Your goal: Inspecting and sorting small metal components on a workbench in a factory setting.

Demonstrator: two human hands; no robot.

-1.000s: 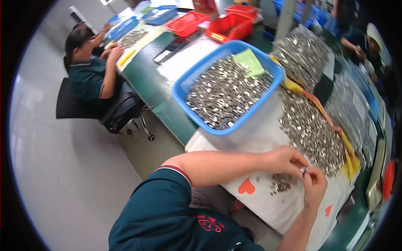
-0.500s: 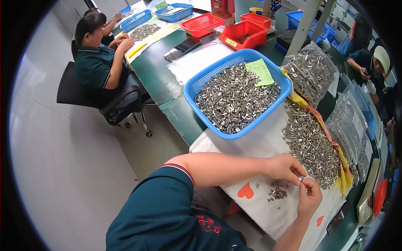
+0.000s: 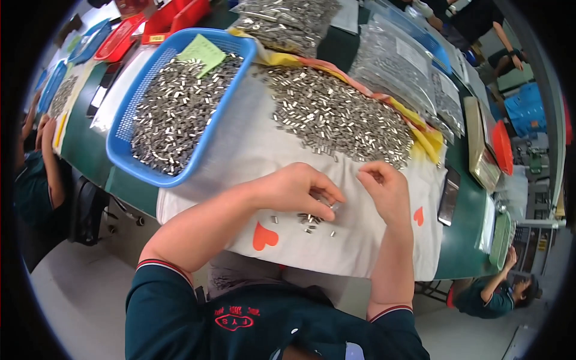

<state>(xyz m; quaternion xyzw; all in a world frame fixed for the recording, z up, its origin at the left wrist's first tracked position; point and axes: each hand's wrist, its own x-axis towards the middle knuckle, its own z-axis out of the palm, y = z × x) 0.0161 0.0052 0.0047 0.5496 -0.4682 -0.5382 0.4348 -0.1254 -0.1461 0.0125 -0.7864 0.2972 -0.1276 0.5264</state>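
Observation:
My left hand (image 3: 303, 189) hovers over a small pile of short metal cylinders (image 3: 309, 223) on the white cloth (image 3: 354, 255). Its thumb and fingers are apart, and a small shiny metal piece (image 3: 334, 206) shows beside the fingertips. To its right my right hand (image 3: 389, 191) has its thumb and fingers drawn together; whatever is between them is hidden. Beyond both hands spreads a large heap of the same metal cylinders (image 3: 342, 114). A blue basket (image 3: 201, 141) at the left holds many more, with a green paper slip (image 3: 203, 54) on top.
A rolled yellow and orange cloth edge (image 3: 360, 87) borders the heap. Behind it lie clear bags of metal parts (image 3: 393, 63). A dark phone (image 3: 449, 195) rests on the green table at the right. Red bins (image 3: 174, 18) stand far left. Other people sit or stand around.
The view has swung to the right. My hands, earlier together around a small metal piece, have come apart; the left is now over the small pile.

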